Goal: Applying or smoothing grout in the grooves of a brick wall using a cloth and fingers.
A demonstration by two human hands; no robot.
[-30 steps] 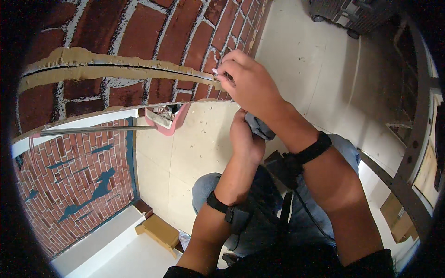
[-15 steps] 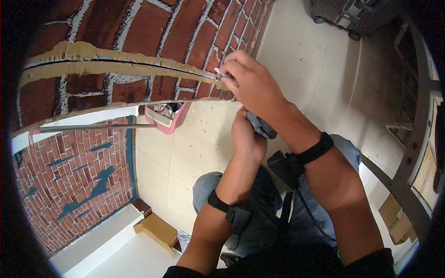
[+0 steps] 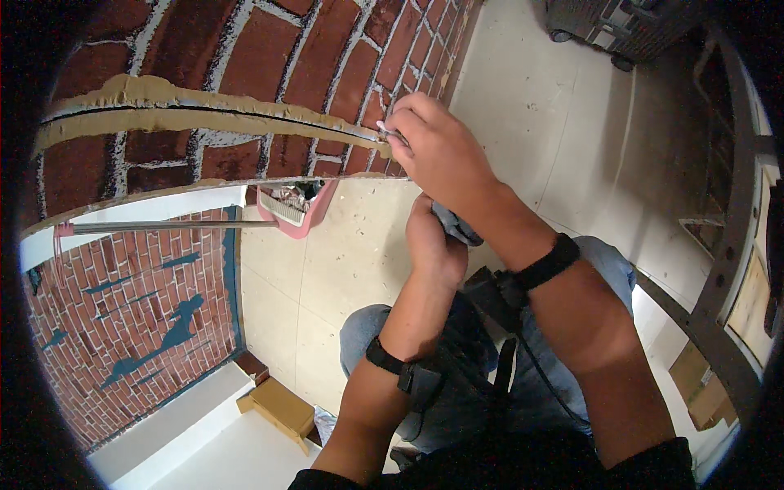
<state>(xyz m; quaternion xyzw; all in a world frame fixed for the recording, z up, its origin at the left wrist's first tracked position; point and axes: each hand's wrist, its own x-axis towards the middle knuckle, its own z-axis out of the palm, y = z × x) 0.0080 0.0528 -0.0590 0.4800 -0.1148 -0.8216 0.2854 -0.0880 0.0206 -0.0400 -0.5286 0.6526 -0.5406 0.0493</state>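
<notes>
My right hand (image 3: 441,147) is pinched at the right end of a long seam (image 3: 269,114) in a brick-patterned wall panel (image 3: 253,53). A small pale tip shows at its fingertips; the rest of what they hold is hidden. Tan tape or paper strips (image 3: 163,121) with ragged edges run along both sides of the dark, open seam. Below and partly behind the right wrist, my left hand (image 3: 434,249) is closed around a crumpled dark grey cloth (image 3: 457,226). The left fingers are partly hidden behind the cloth and the right forearm.
A pink dustpan (image 3: 300,220) with debris lies under the panel, its metal handle (image 3: 175,224) reaching left. Small scraps dot the tiled floor (image 3: 351,269). A dark wheeled case (image 3: 625,28) stands at the far right, a metal frame (image 3: 719,302) at the right, a cardboard box (image 3: 282,408) lower left.
My right hand and forearm have shifted very slightly left, with the fingers still pinched at the seam. My left hand keeps the grey cloth and has barely moved.
</notes>
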